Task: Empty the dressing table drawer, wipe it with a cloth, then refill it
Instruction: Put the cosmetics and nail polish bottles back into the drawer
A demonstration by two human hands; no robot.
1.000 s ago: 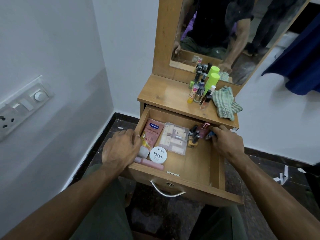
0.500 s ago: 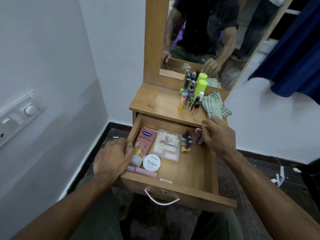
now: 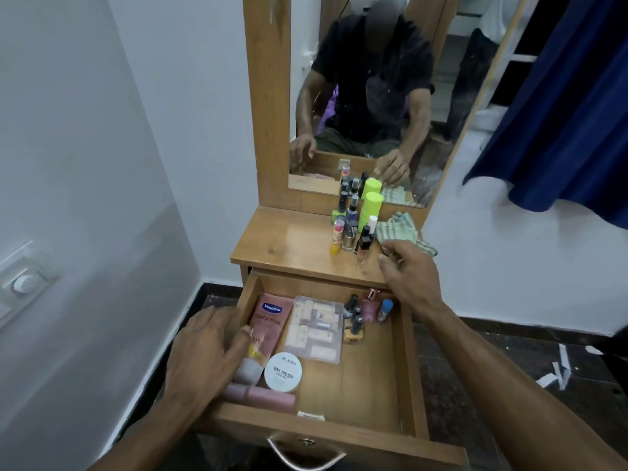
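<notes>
The dressing table (image 3: 299, 246) stands in the room's corner, its drawer (image 3: 370, 379) pulled fully out. The left hand (image 3: 204, 348) rests on the drawer's left wall, fingers spread and relaxed, thumb touching the pink Vaseline tube (image 3: 268, 328) along that wall. The right hand (image 3: 407, 270) hovers over the tabletop's front right corner, fingers loosely curled; whether it pinches anything I cannot tell. The striped cloth (image 3: 399, 231) lies at the tabletop's right edge, beside small bottles (image 3: 353, 226).
</notes>
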